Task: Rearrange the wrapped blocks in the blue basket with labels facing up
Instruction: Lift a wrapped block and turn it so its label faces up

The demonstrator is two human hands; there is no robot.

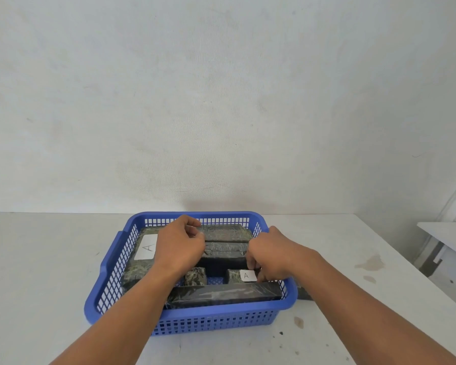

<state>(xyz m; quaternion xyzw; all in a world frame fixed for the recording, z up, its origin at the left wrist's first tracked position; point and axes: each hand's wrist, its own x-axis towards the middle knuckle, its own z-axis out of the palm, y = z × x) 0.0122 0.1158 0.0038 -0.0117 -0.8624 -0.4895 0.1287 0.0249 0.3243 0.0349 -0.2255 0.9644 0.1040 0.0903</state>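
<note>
Left hand (pixel 179 248) curled, knuckles up, over wrapped blocks (pixel 227 248) inside blue basket (pixel 195 310); grasp beneath hidden, cannot tell. Right hand (pixel 271 256) pinching small A-labelled block (pixel 234 276) by right wall; block's right end covered.

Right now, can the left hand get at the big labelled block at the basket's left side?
Probably yes: the left hand is right beside the big labelled block, whose top lies uncovered.

basket (pixel 111 262) on worktop (pixel 37 259) | left block (pixel 142 248) along basket's left wall | far blocks (pixel 225 233) by far wall | near block (pixel 221 295) along near wall | centre block (pixel 195 276), right block (pixel 237 275) between them
</note>
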